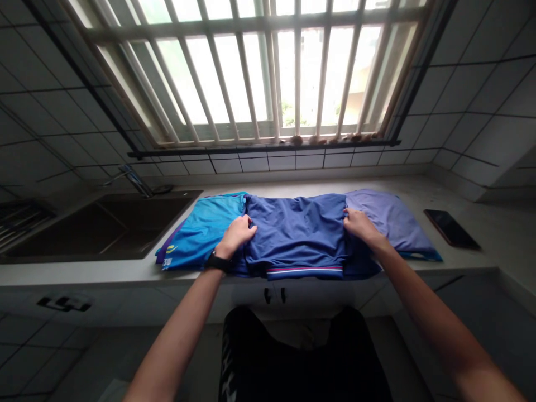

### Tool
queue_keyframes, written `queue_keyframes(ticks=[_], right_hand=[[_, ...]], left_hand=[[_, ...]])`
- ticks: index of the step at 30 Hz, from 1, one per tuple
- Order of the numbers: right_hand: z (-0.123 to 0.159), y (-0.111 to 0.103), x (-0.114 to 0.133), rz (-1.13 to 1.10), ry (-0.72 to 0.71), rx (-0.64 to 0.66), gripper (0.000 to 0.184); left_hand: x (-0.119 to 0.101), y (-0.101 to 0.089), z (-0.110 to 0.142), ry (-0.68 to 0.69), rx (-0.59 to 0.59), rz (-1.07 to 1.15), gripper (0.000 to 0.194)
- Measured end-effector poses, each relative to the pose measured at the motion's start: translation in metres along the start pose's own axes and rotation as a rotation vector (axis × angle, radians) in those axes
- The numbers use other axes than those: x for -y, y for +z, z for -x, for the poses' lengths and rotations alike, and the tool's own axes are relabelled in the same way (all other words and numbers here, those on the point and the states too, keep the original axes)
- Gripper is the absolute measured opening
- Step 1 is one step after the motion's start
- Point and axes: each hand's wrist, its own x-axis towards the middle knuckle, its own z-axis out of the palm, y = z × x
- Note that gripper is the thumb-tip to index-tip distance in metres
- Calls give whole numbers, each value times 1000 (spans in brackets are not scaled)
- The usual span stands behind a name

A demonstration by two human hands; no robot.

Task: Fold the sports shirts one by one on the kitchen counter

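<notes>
A dark blue shirt point(297, 231) lies partly folded on the counter, its collar-like band with red and white stripes at the front edge. At the shirt's left edge is my left hand point(238, 231), with a black band on the wrist, its fingers closed on the fabric. My right hand point(360, 223) pinches the opposite edge between thumb and fingers. Left of the shirt lies a folded bright blue garment point(205, 226) with yellow and white marks. On the right, a folded lavender garment point(387, 220) lies beside it, with a teal edge showing beneath.
A dark sink point(167, 209) with a metal faucet point(136, 180) is set into the counter point(104, 272) at left. A phone point(452, 229) lies at right. Behind stands a barred window point(268, 84), with small round objects on its sill. White cabinets point(247, 293) are below.
</notes>
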Motion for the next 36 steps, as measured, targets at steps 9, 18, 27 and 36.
queue_keyframes(ticks=[9, 18, 27, 36], right_hand=[[-39, 1, 7, 146, 188, -122, 38], [5, 15, 28, 108, -384, -190, 50], [55, 55, 14, 250, -365, 254, 79], [-37, 5, 64, 330, -238, 149, 52]], left_hand=[[10, -8, -32, -212, -182, 50, 8], [-16, 1, 19, 390, -184, -119, 38], [2, 40, 65, 511, 170, -270, 59], [-53, -9, -11, 281, 107, -380, 44]])
